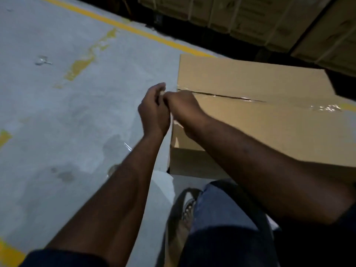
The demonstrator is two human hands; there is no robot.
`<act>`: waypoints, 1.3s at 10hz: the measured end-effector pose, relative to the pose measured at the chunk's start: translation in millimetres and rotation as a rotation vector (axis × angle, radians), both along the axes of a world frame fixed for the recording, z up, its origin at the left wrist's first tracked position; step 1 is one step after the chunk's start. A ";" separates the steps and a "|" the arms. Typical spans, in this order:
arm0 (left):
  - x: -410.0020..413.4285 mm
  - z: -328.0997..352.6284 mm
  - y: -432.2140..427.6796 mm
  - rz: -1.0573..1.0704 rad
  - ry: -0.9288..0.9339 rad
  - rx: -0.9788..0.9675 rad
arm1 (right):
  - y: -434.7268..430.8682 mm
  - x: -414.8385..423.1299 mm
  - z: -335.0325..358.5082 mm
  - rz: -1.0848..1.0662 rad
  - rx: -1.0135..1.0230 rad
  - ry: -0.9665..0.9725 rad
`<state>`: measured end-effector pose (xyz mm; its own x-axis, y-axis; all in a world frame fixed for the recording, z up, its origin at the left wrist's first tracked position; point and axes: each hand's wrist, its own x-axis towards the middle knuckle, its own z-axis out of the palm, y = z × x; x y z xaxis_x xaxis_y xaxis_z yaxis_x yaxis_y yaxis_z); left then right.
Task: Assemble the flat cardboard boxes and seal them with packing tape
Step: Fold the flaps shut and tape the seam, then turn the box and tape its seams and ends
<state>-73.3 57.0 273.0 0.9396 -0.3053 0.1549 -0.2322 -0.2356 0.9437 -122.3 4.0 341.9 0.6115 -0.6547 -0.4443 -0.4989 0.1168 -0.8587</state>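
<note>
Grey concrete floor (57,122) w/ yellow line (119,26); strapped cartons (250,16) stacked at back; dim.

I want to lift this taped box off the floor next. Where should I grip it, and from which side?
Probably by the bottom edges of the cardboard box, coming from the near wall that faces the person and reaching under both ends. Its top is shut flat under clear tape and no handholds show, so the top offers no grip.
</note>
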 end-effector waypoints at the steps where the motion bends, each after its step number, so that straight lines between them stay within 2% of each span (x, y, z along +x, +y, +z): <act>1: -11.6 6.4 -27.2 -0.220 -0.007 0.206 | -14.4 -37.8 8.8 -0.167 0.268 -0.034; 2: -12.7 0.1 -55.6 -0.336 -0.007 0.464 | -16.2 -83.9 5.4 -0.341 0.688 -0.032; 4: 0.3 -9.2 -77.6 -0.326 -0.056 0.614 | -4.7 -94.2 -4.7 -0.648 1.068 0.032; 5: 6.4 -11.9 -80.7 -0.322 -0.010 0.651 | 3.7 -85.6 -16.1 -0.694 1.068 0.056; 6: 19.4 -16.1 -84.9 -0.343 0.094 0.753 | 9.2 -80.0 -29.2 -0.694 1.141 -0.042; 8: 61.0 -21.5 -103.1 -0.382 0.227 0.769 | 1.0 -70.3 -39.6 -0.767 1.301 -0.152; 9: 69.9 -17.7 -120.9 -0.344 0.193 0.811 | -4.7 -61.0 -41.2 -0.780 1.340 -0.179; 10: 84.0 -16.3 -154.0 -0.254 0.025 0.849 | -12.3 -44.7 -50.8 -0.761 1.369 -0.133; 11: 96.1 -17.6 -177.1 -0.300 -0.105 0.841 | -13.9 -41.5 -58.6 -0.724 1.375 -0.120; 12: 120.9 -19.5 -210.0 -0.464 -0.341 0.917 | -16.2 -43.4 -72.7 -0.798 1.415 -0.234; 13: 135.4 -12.0 -221.9 -0.532 -0.444 0.990 | -16.2 -42.5 -84.0 -0.858 1.403 -0.235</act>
